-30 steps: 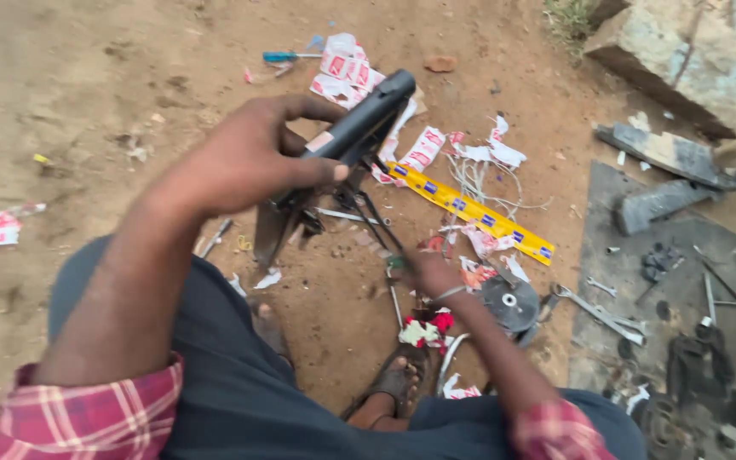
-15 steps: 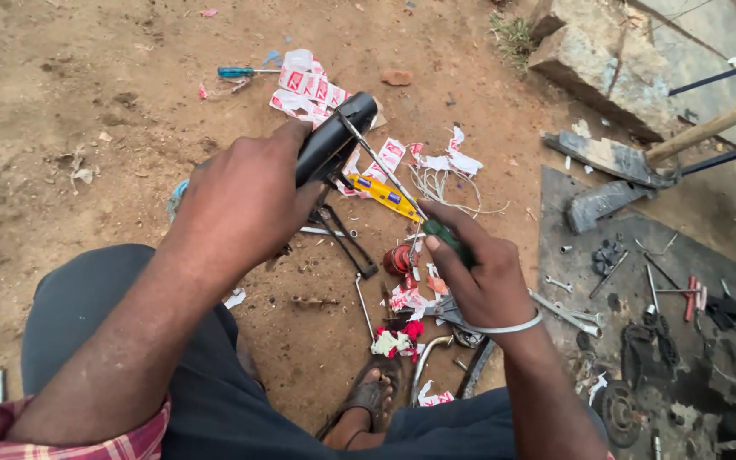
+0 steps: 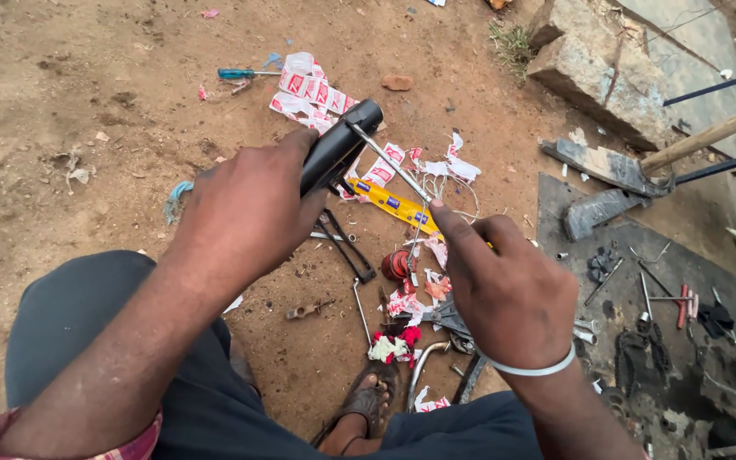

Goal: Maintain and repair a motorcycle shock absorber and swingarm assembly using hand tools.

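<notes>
Gripping the black tube [image 3: 338,146], the left hand [image 3: 244,213] stays clamped. The right hand [image 3: 504,290] now pinches the thin metal rod [image 3: 389,160], its tip moved into the tube's end since a moment ago.

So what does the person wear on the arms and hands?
Both hands are bare, without gloves. The right hand has a thin white band around its wrist. The left hand has nothing on its wrist; a red checked sleeve shows near its elbow.

black handle [image 3: 338,149] tilted, thin rod [image 3: 389,162] inserted
</notes>
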